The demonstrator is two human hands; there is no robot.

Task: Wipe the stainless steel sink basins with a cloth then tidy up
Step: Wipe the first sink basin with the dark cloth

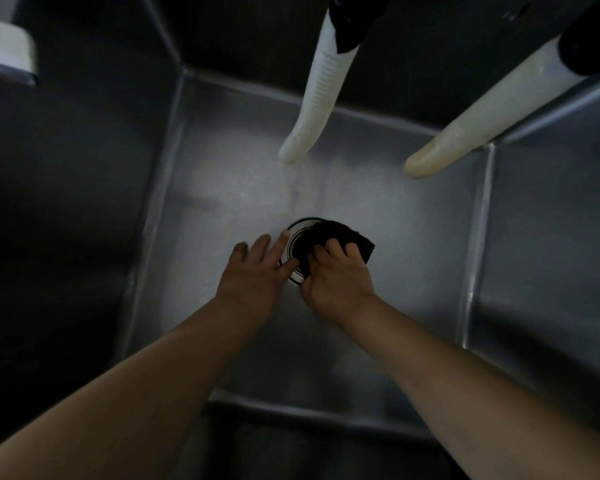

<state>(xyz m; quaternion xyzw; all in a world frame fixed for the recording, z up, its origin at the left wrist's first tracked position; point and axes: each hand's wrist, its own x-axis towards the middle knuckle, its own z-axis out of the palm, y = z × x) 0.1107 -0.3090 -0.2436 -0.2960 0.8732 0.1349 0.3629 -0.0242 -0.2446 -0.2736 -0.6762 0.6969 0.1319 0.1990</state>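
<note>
Wiping of the deep stainless steel sink basin point(378, 202) floor is the step in hand. Landmark: the round dark drain opening point(300, 251) at floor centre. The right hand point(336, 282) clutches the dark folded cloth point(340, 237), pressed over the drain's right edge. The left hand point(257, 268), fingers straight and released, rests flat on the floor, touching the drain's left rim. Two cream flexible spouts point(314, 98) hang beyond the drain. Next move likely calls for sweeping the cloth outward toward the walls.
</note>
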